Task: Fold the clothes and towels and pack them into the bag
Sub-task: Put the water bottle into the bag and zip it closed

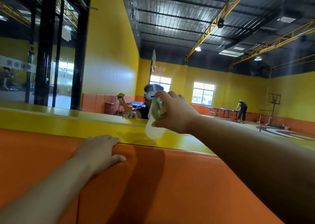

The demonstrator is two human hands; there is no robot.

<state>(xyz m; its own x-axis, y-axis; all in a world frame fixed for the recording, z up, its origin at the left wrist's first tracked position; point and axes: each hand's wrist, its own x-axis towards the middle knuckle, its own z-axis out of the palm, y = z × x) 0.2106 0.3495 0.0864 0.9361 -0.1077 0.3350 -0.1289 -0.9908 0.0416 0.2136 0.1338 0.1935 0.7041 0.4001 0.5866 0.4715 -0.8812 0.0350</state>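
Note:
My right hand [177,111] is raised at arm's length and shut on a white translucent spray bottle [153,130], with a crumpled green cloth [157,112] pinched against the bottle's neck. The bottle tilts with its base toward the lower left, just above the yellow ledge [68,119]. My left hand [100,148] lies flat with its fingers spread on the top edge of the orange padded wall [153,181] and holds nothing.
A large mirror [110,61] rises above the ledge and shows a person in a white headset [151,94]. It also shows a yellow hall with a basketball hoop [160,68]. Another person [242,109] bends over a table far right.

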